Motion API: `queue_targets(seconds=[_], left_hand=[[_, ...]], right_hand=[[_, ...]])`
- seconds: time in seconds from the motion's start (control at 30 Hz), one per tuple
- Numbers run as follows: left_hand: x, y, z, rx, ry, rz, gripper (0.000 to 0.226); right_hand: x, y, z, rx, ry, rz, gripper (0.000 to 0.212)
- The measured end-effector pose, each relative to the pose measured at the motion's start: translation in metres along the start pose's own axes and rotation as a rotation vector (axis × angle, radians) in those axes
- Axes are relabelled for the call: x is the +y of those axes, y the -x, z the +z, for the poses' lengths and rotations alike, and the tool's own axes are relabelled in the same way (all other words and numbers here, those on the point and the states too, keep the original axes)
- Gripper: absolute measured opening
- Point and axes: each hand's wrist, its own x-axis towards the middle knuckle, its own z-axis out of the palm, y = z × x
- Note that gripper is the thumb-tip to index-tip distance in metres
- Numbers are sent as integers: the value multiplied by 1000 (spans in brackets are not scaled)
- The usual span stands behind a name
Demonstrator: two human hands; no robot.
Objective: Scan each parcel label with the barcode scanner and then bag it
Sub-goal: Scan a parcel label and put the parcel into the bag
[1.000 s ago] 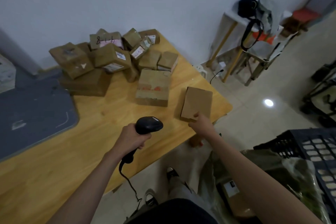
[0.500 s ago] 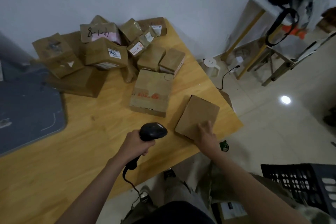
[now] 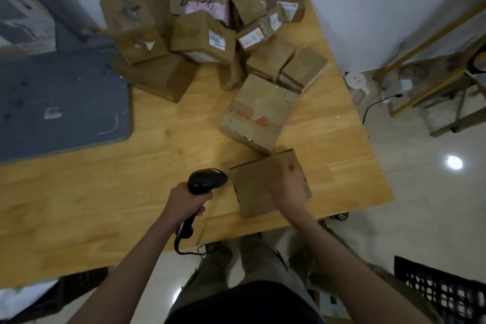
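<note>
Nearest the camera, the left hand (image 3: 188,198) is clenched around the handle of one black barcode scanner (image 3: 207,181), its head aimed toward the flat parcel (image 3: 256,187) just to its right; a single cable (image 3: 184,247) hangs from the handle over the near edge of the wooden table (image 3: 105,192). The right hand (image 3: 290,187) lies on top of that flat brown parcel, near the table's front right corner; motion blur hides whether its fingers curl round the far edge or just press down, so its grip cannot be told. No label shows on the parcel's upper face.

Touching the parcel's far corner is one larger box (image 3: 259,113) with red print on its side. Beyond it a heap of parcels (image 3: 202,34) fills the back of the table against the wall, roughly ten, though overlap makes the exact count uncertain. One grey mat (image 3: 60,102) covers the table's left side. On the floor at lower right sits one black crate (image 3: 444,294).
</note>
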Motion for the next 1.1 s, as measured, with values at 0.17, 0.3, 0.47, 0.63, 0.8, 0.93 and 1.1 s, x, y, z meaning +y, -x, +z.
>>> queue_targets(seconds=[0.17, 0.3, 0.47, 0.63, 0.8, 0.93, 1.1], left_hand=[[-4, -6, 13, -106, 103, -20, 17], [-5, -12, 23, -193, 146, -40, 17], [-26, -15, -1, -113, 184, -57, 14], [-48, -8, -52, -3, 234, -35, 12], [-60, 8, -89, 1, 303, 12, 18], [-70, 15, -98, -32, 302, 47, 29], [-75, 23, -104, -73, 280, 83, 29]], right_hand=[[36, -34, -20, -192, -93, 282, 69], [31, -24, 2, -278, -93, 213, 62], [10, -8, 18, -224, -203, 157, 48], [-43, 3, 13, -227, -508, 64, 37], [-79, -3, 13, -378, -878, 230, 49], [-96, -7, 12, -467, -878, 235, 68], [-107, -10, 13, -497, -944, 285, 49]])
